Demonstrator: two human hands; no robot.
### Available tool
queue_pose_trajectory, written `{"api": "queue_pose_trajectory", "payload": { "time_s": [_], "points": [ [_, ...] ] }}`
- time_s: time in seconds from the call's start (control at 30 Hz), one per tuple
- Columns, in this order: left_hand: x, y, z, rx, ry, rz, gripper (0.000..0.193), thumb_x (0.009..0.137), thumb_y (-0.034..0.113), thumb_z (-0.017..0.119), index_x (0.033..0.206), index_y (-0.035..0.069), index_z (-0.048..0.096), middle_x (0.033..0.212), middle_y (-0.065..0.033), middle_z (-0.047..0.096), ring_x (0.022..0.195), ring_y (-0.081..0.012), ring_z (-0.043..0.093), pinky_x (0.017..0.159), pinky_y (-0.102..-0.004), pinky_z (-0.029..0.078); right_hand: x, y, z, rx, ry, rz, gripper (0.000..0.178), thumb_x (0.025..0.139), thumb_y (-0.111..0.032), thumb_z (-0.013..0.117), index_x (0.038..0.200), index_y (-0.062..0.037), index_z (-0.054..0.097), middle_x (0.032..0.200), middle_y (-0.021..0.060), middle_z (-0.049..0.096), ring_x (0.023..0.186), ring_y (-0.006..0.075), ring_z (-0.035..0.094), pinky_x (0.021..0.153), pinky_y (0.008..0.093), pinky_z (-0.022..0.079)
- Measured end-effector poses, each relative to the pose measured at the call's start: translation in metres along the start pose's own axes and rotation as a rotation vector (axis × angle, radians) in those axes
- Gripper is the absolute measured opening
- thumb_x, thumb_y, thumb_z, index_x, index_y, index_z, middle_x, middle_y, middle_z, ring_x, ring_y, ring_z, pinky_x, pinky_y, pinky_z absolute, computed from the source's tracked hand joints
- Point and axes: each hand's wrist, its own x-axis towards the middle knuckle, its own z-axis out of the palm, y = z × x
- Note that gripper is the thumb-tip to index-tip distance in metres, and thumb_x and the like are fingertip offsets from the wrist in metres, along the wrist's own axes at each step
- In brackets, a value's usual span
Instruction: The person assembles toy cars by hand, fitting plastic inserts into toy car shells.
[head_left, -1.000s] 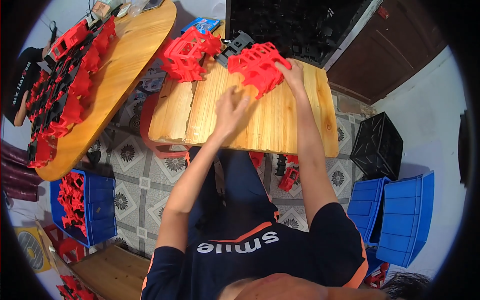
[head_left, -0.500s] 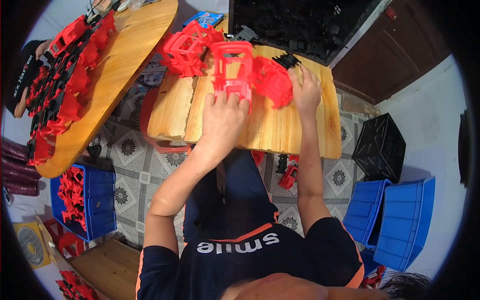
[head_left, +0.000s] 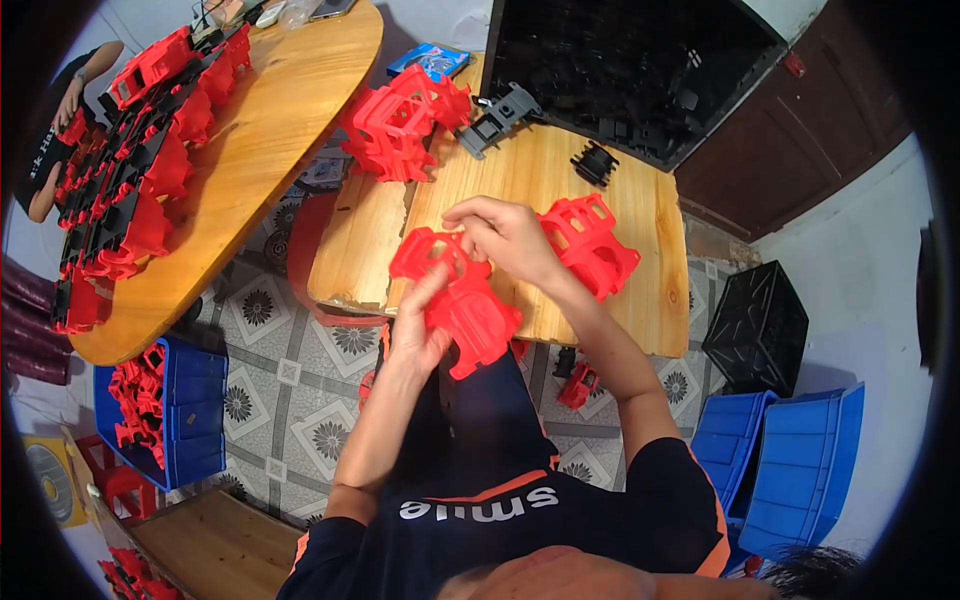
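One held red frame [head_left: 472, 312], one grey frame [head_left: 508, 113], one tabletop black piece [head_left: 594, 164]

A pale wall [head_left: 860, 290] bounds the right of the frame, with a brown panelled door [head_left: 840, 110] at upper right. Grey floor tiles [head_left: 335, 440] with dark flower motifs spread below the central wooden worktop [head_left: 650, 300] and a long wooden table [head_left: 300, 90] at upper left.

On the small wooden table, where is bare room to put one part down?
Bare wood lies left of the red part in the left hand, before the piled red parts; another patch lies between the grey part and black spool-shaped part. Back-left is crowded.
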Motion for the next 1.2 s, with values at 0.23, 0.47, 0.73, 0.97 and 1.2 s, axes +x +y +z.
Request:
{"api": "queue_pose_trajectory", "payload": {
  "time_s": [0.23, 0.47, 0.73, 0.97, 1.2],
  "points": [
    [-0.001, 0.013, -0.021, -0.183, 0.159, -0.137, 0.043, 0.09, 0.021, 0.054, 0.131, 0.006, 0.05, 0.12, -0.0156, 0.062, 0.116, -0.0345, 0.056, 0.101, -0.0555, 0.042, 0.152, 0.084, -0.123, -1.287, 0.198, -0.112, 0.042, 0.081, -0.003, 0.062, 0.121, -0.0164, 0.063, 0.118, 0.0088, 0.06, 0.111, 0.0334, 0.055, 0.09, 0.0402, 0.049],
    [-0.016, 0.028, -0.031, -0.189, 0.008, 0.025, 0.044, 0.098, 0.017, 0.054, 0.138, 0.007, 0.038, 0.124, -0.015, 0.056, 0.112, -0.033, 0.059, 0.094, -0.0502, 0.053, 0.14, 0.092, -0.135, -1.382, 0.092, -0.262, 0.027, 0.079, -0.007, 0.066, 0.106, -0.0109, 0.068, 0.101, 0.0087, 0.058, 0.102, 0.0283, 0.057, 0.082, 0.0379, 0.051],
    [-0.011, 0.015, -0.029, 0.021, 0.028, 0.198, 0.07, 0.095, 0.02, 0.061, 0.151, 0.013, 0.02, 0.136, -0.0108, 0.041, 0.118, -0.0289, 0.053, 0.094, -0.0452, 0.052, -0.034, -0.055, -0.029, -0.754, 0.275, -0.301, 0.019, 0.079, -0.011, 0.073, 0.095, -0.0045, 0.067, 0.081, 0.008, 0.06, 0.071, 0.0246, 0.058, 0.064, 0.0347, 0.047],
    [-0.019, 0.007, -0.025, 0.088, -0.011, 0.243, 0.074, 0.095, 0.017, 0.062, 0.153, 0.013, 0.016, 0.138, -0.01, 0.039, 0.121, -0.0252, 0.051, 0.099, -0.0421, 0.048, -0.088, -0.05, 0.038, -0.801, 0.311, -0.366, 0.028, 0.073, -0.012, 0.079, 0.093, -0.0007, 0.063, 0.082, 0.0099, 0.059, 0.076, 0.0274, 0.058, 0.065, 0.0376, 0.047],
    [-0.025, 0.007, -0.023, 0.071, -0.118, 0.282, 0.08, 0.091, 0.024, 0.068, 0.152, 0.011, 0.017, 0.14, -0.0114, 0.039, 0.126, -0.024, 0.046, 0.103, -0.0409, 0.043, -0.095, -0.046, 0.051, -0.861, 0.32, -0.426, 0.028, 0.072, -0.012, 0.08, 0.093, -0.0006, 0.064, 0.083, 0.0096, 0.058, 0.077, 0.0267, 0.058, 0.066, 0.0366, 0.049]
  ]
}}
